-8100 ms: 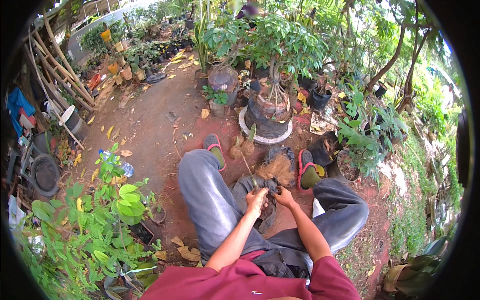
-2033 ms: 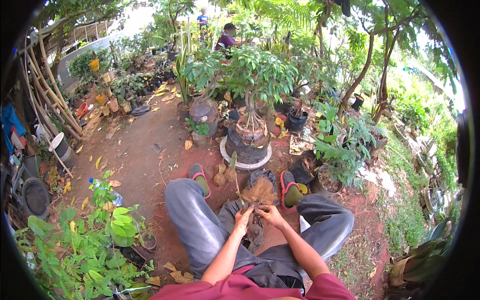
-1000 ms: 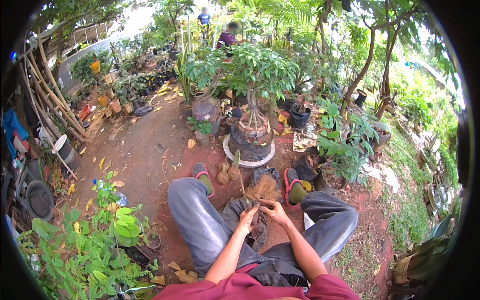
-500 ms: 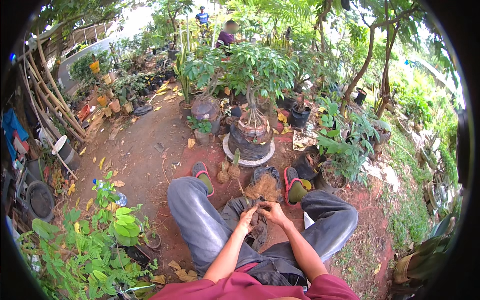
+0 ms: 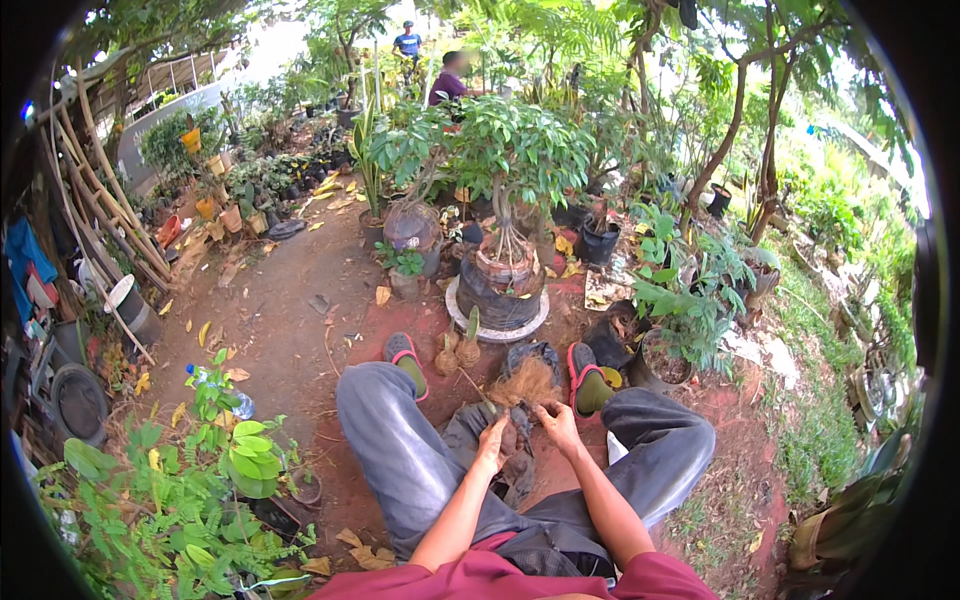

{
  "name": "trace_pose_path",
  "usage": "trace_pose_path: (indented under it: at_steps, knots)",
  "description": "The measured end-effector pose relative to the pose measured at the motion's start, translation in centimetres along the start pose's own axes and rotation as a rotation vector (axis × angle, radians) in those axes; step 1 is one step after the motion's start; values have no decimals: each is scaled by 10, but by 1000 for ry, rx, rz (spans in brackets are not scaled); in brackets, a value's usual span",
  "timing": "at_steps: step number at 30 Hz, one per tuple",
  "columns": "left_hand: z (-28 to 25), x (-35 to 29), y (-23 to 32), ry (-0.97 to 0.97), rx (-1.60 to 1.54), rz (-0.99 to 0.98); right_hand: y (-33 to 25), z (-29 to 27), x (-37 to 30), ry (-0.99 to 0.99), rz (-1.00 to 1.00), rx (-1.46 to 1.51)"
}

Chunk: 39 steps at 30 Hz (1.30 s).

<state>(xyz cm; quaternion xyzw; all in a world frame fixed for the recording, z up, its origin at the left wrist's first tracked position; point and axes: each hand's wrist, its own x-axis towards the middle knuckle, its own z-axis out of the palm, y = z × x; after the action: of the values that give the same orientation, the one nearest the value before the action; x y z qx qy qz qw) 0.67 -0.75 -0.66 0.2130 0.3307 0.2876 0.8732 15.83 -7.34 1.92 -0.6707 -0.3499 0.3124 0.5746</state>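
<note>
My left hand (image 5: 491,445) is closed around a brown, rounded, coconut-like lump (image 5: 511,438) between my knees. A thin pale stem (image 5: 477,387) slants up and left beside it. My right hand (image 5: 557,425) is a little to the right, thumb and fingertips pinched at the edge of the tan coir fibre (image 5: 527,384); what lies in the pinch is too small to tell. Dark grey cloth or plastic (image 5: 464,430) lies under the hands, and a black plastic bag (image 5: 533,355) sits behind the fibre. Two small sprouted coconuts (image 5: 467,351) stand beyond.
A large potted bonsai (image 5: 500,290) stands on a round pale base ahead. Black pots (image 5: 600,243) and leafy plants are on the right. A leafy shrub (image 5: 170,490) and a plastic bottle (image 5: 243,405) are at left. Two people (image 5: 447,85) are in the background.
My hands, together before, are now apart: the right has moved right and slightly up beside the fibre. The left stays at the brown lump, more of which shows.
</note>
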Motion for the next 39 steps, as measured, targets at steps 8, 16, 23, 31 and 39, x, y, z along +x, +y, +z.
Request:
trace_pose_path:
  at_steps: [8, 16, 23, 31, 39]
  knots:
    - [-2, 7, 0, -129, -233, -21, 2, 32, -18, -39, -337, -427]
    - [-11, 10, -6, 54, -42, 96, 2, 39, -24, -152, -448, -608]
    - [-17, 12, -13, 120, -42, 204, -8, 34, -24, -191, -328, -499]
    - [-15, 12, -9, 34, -80, 171, 4, 5, 0, 143, -166, -135]
    - [-8, 12, -15, -103, 64, 98, 3, 20, -8, 6, -245, -178]
